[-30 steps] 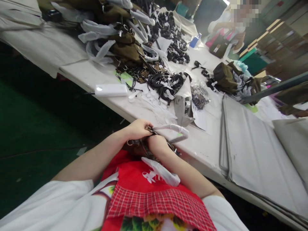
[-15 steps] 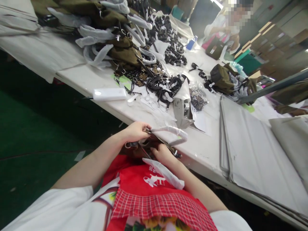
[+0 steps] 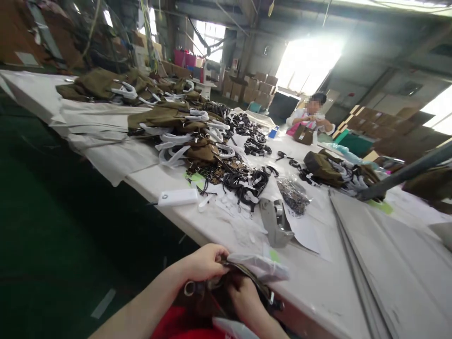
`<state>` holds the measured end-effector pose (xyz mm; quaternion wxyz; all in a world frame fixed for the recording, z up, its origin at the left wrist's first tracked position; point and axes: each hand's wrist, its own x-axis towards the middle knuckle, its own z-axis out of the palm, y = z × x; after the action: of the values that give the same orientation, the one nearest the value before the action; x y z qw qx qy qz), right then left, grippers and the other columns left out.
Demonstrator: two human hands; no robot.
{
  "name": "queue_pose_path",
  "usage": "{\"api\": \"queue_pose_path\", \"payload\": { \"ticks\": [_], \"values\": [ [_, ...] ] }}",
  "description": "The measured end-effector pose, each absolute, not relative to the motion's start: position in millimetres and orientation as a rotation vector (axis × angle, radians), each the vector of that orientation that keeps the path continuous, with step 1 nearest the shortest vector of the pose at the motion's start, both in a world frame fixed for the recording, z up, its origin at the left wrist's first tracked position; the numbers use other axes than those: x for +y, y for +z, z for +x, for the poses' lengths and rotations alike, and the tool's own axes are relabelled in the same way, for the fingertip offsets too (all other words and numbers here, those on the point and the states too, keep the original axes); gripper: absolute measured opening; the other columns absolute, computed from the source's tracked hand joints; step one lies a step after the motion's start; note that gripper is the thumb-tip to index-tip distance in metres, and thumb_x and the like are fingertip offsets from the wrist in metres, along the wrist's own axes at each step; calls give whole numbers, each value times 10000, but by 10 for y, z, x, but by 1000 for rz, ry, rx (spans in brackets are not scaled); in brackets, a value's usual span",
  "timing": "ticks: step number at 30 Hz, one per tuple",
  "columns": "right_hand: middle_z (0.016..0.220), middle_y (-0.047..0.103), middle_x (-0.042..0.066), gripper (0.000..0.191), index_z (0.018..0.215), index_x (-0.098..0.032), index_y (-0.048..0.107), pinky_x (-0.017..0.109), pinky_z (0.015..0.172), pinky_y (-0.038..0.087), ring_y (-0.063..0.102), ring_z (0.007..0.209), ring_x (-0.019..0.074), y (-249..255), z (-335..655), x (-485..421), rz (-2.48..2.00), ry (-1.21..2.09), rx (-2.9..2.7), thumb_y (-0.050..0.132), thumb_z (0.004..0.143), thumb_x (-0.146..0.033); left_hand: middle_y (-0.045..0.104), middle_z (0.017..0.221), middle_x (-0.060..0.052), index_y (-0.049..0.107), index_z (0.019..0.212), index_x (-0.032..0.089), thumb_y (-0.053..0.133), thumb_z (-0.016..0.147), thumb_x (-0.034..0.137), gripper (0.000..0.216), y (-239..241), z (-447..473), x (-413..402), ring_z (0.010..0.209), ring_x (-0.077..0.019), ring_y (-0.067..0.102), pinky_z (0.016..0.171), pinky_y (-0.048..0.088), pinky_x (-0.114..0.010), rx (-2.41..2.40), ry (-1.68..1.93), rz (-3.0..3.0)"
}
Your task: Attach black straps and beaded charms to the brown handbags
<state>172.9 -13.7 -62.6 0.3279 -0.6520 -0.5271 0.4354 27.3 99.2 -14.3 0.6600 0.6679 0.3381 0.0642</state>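
Observation:
At the near table edge I hold an olive-brown handbag (image 3: pixel 212 301) with wrapped pale handles against a red apron. My left hand (image 3: pixel 208 261) is closed, fingers and thumb pinching the bag's upper rim. Down in the bag's opening is my right hand (image 3: pixel 245 296); its fingers are hidden there. One handle (image 3: pixel 261 266) in white wrapping leans over the far rim, onto the table side. A metal ring (image 3: pixel 189 288) shows at the bag's left end.
The white table (image 3: pixel 219 226) bears coiled black straps (image 3: pixel 243 183), a grey tape dispenser (image 3: pixel 277 223), a white box-like device (image 3: pixel 178 197) and piled olive bags (image 3: pixel 158 115). Grey sheets (image 3: pixel 381 249) lie to the right. Across the table, a co-worker (image 3: pixel 307 122) handles a bag.
My view has tilted upward, showing more of the room, so the hands and bag sit lower in the picture. My left hand keeps hold of the rim; my right hand is deeper in the bag.

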Motion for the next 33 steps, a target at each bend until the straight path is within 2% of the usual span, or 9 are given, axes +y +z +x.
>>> {"api": "queue_pose_path", "payload": {
  "ticks": [4,7,10,12,15,18,25,29,33],
  "values": [
    [793,715,128,183,658,-241,699,444,770,527,664,811,320,-369,1645,-159,-1658,1239,-1481,536,731,-202,634,689,-18,709,958,120,660,693,361,361,-155,305,928,598,-143,547,518,389,-227,786,147,1578],
    [621,614,40,179,586,-230,607,335,547,435,554,587,208,-131,1598,-167,-1593,1433,-1602,512,735,-197,664,734,-26,718,980,130,646,708,355,360,-133,308,908,630,-157,569,515,386,-229,825,99,1662],
    [533,485,-33,185,559,-200,524,258,459,289,402,485,116,49,1600,-147,-1579,1534,-1649,490,737,-164,683,745,-35,723,974,142,660,713,378,357,10,259,896,653,-187,608,535,416,-250,849,24,1717],
    [525,451,-45,203,542,-190,490,244,468,266,377,494,103,96,1626,-113,-1608,1463,-1633,480,738,-139,710,843,-69,711,1042,150,690,717,386,402,190,203,853,755,-235,653,633,485,-298,940,77,1898],
    [582,501,-40,204,586,-184,545,238,536,317,432,565,114,90,1695,-56,-1569,1365,-1596,474,773,-140,697,1134,-124,643,1207,178,674,781,283,440,488,135,709,1069,-293,633,961,482,-419,989,326,2351],
    [636,546,-31,192,654,-184,598,241,604,371,466,609,126,97,1783,-39,-1476,1393,-1453,485,808,-170,721,1092,-82,676,1106,211,555,844,124,302,633,129,568,1078,-239,630,1105,387,-434,707,443,2583],
    [432,281,-72,273,585,-201,508,254,434,174,220,429,116,298,1947,-93,-1582,1592,-1040,412,828,-123,725,1037,-72,698,1009,209,619,834,252,197,427,241,576,1060,-270,618,993,450,-443,622,331,2561],
    [480,414,-49,251,570,-188,520,242,470,279,363,475,114,335,1973,-125,-1683,1402,-1317,458,800,-112,680,825,-65,664,802,185,537,885,194,152,287,339,574,851,-239,616,862,491,-419,574,316,2697],
    [617,565,-5,247,641,-190,628,258,616,409,504,603,138,490,1970,-273,-1802,803,-1825,527,867,-189,674,805,-67,670,812,166,480,927,159,222,47,363,640,834,-227,622,844,517,-401,512,471,2759]
  ]
}}
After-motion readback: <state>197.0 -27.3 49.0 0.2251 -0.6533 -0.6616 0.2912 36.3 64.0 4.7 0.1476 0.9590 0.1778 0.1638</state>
